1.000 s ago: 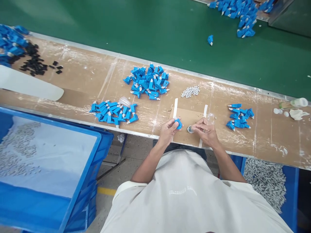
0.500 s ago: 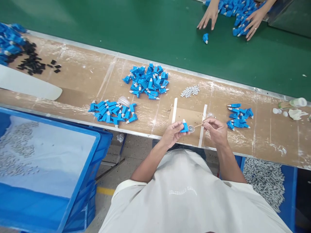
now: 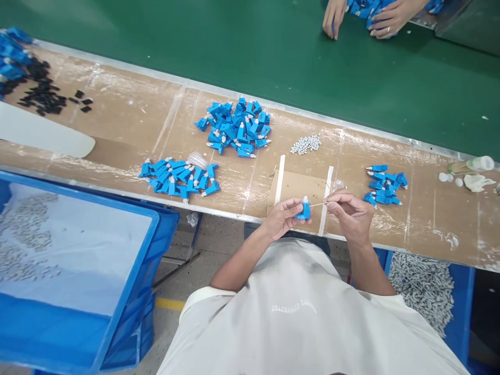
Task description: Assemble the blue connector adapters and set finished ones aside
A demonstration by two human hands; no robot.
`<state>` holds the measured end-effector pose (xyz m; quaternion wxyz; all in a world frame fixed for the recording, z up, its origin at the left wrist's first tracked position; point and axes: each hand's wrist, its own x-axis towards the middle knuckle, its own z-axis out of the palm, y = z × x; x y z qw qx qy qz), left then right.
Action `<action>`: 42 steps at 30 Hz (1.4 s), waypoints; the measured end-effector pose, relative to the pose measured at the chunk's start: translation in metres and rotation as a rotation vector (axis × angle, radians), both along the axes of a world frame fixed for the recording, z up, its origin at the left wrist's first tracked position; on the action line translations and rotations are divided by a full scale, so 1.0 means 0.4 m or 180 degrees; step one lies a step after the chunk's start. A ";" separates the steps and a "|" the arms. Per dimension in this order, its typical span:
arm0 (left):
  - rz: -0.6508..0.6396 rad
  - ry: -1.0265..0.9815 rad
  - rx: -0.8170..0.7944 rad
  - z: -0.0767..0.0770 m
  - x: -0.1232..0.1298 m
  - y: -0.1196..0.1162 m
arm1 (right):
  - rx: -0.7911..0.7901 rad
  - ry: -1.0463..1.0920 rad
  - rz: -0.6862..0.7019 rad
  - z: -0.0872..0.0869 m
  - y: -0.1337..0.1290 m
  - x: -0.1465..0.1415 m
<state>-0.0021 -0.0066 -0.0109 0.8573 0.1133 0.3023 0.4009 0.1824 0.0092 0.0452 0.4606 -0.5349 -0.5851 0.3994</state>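
Observation:
My left hand (image 3: 282,217) is closed on a blue plastic part (image 3: 303,209) with a white tip pointing away from me. Between the fingertips of my right hand (image 3: 350,212) is a thin wooden stick (image 3: 317,204), and its far end meets the blue part's right side. Both hands are above a cardboard sheet (image 3: 302,186) held down by white tape strips. Beyond it lies a small heap of tiny grey-white pieces (image 3: 307,144). To the right of my right hand sits a group of blue parts (image 3: 385,186).
Two more piles of blue parts, one farther back (image 3: 236,127) and one nearer (image 3: 179,178), lie to the left. Black pieces (image 3: 45,94) are at far left. Blue bins (image 3: 156,229) stand below the bench. Across the green surface (image 3: 234,47), a co-worker's hands (image 3: 394,20) touch blue parts.
My left hand has moved slightly right with the blue part, and the stick's end now meets it. The round clear dish beside it is no longer visible. The co-worker's hands have drawn back.

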 end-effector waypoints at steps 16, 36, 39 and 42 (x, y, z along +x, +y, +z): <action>0.0075 0.0047 0.0025 -0.012 0.006 0.001 | 0.0206 -0.0469 0.0115 -0.002 -0.002 -0.005; -0.0045 -0.0122 0.0051 -0.009 0.001 -0.002 | 0.1305 -0.1188 0.0729 0.015 -0.022 -0.010; -0.0048 -0.0192 0.0025 -0.008 0.000 -0.002 | 0.1454 -0.1190 0.0755 0.015 -0.020 -0.015; -0.0090 -0.0283 0.0029 -0.009 -0.002 -0.003 | 0.1535 -0.1148 0.0778 0.018 -0.018 -0.019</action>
